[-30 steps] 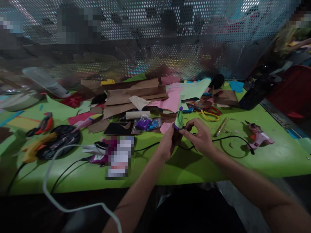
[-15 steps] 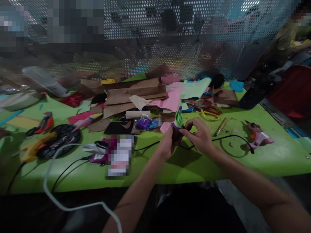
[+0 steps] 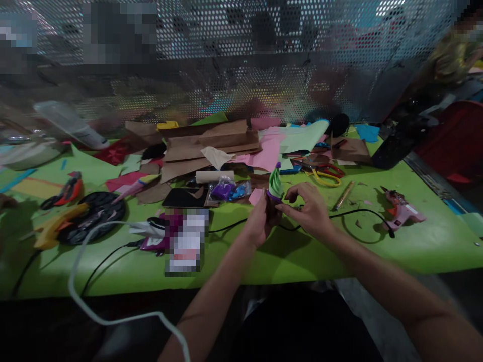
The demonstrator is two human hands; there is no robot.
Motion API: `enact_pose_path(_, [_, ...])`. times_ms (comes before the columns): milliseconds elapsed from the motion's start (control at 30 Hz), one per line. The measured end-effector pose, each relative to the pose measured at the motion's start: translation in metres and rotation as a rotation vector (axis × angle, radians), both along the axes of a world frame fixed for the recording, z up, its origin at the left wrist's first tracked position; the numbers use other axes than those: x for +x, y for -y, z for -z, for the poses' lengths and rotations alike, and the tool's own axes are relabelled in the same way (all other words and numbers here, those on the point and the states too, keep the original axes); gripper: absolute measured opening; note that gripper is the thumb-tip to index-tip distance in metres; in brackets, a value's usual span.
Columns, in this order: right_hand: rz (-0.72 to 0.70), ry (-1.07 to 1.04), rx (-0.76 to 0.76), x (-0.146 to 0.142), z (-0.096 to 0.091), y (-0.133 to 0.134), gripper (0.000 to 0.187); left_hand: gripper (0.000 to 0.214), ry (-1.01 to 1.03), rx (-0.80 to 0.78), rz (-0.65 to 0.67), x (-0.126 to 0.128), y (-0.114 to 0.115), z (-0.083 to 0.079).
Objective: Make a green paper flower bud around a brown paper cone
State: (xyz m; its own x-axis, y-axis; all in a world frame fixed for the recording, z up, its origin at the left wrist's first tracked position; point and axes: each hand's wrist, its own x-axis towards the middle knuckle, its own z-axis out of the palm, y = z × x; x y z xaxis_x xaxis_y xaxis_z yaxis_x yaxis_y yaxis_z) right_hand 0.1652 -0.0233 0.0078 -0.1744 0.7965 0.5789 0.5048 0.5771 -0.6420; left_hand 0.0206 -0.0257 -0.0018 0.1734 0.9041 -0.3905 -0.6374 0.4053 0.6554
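Observation:
A small light-green, swirled, cone-shaped hat (image 3: 276,182) with a purple tip and a purple trim stands upright in my left hand (image 3: 261,217). The fingers of that hand are closed around its lower part, and whatever lies inside the grip is hidden. My right hand (image 3: 310,210) is close by on the right, its fingers curved. Its thumb points at the purple trim, while the index finger is bent and held apart from the thumb. I cannot tell whether the thumb touches the trim. A black cord (image 3: 230,226) runs on the table behind both hands.
On the green table (image 3: 287,264) lie a pink glue gun (image 3: 405,213), a pencil-like stick (image 3: 344,195), yellow-handled scissors (image 3: 326,177), bagged purple pieces (image 3: 223,190) and a phone (image 3: 184,197). A yellow glue gun (image 3: 56,229) and a white cable (image 3: 81,296) are left. Paper sheets (image 3: 211,138) pile up behind.
The green hat has shifted slightly left with my left hand. My right index finger has come away from it, and a gap now shows between finger and hat.

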Motion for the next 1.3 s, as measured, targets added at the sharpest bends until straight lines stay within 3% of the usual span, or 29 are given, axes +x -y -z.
enact_pose_path(167, [0.007, 0.046, 0.063, 0.000, 0.001, -0.001, 0.017, 0.050, 0.006, 0.041, 0.032, 0.000, 0.001, 0.002])
enact_pose_path(467, [-0.011, 0.009, 0.031, 0.002, 0.000, -0.002, 0.015, 0.047, -0.017, 0.070, 0.042, -0.002, 0.000, 0.004])
enact_pose_path(800, [0.006, -0.007, -0.014, 0.002, -0.003, -0.002, 0.026, 0.046, -0.013, 0.050, 0.030, 0.000, 0.000, 0.002])
enact_pose_path(1000, [-0.036, -0.027, -0.009, 0.004, -0.002, -0.001, 0.024, 0.061, 0.006, 0.123, 0.120, -0.006, 0.004, -0.006])
enact_pose_path(1300, [-0.012, -0.019, 0.022, 0.003, 0.002, -0.004, 0.016, 0.060, -0.025, 0.144, 0.193, -0.007, 0.000, 0.002])
